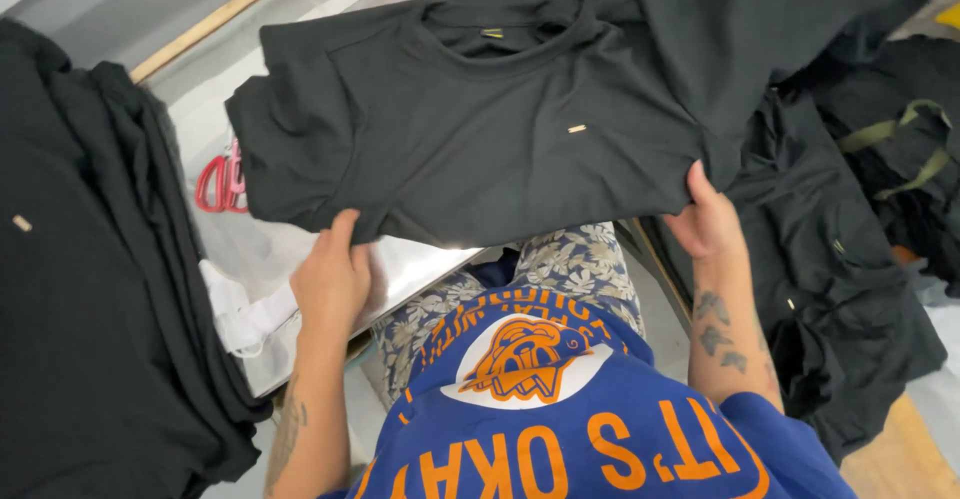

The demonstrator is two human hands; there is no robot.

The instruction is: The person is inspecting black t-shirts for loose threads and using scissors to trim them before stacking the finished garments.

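**Both hands on the near hem, shirt stretched out ahead**

Far left, a stack (90, 289) of dark folded garments sits beside the person, tall and well apart from the work. Next to it, on the pale table (430, 264), red scissors (222, 181) lie half tucked under the shirt's left sleeve, close to that edge.

Now the left hand (332, 277): it's gripping the near hem of the black shirt (480, 139), thumb on top, fingers curled out of sight beneath the cloth. The shirt lies straight ahead of the person, collar at the far side, hem at the near side, so its long axis runs away from the body, tilted a little toward the right. The left sleeve looks folded in; the cloth is flat and smooth across the chest.

Across to the right hand (708, 221): it pinches the hem's right corner, thumb up over the fabric, fingers under. The two hands sit about level on that hem, neither clearly nearer, the right one a touch further forward.

Room to move? In front of the body, between hem and lap, there's an open gap past the table's near edge. To the right it's crowded: a loose pile (850, 289) of black garments touches or overlaps the shirt's right side, so that flank is tight. The far side runs under more dark cloth by the collar.
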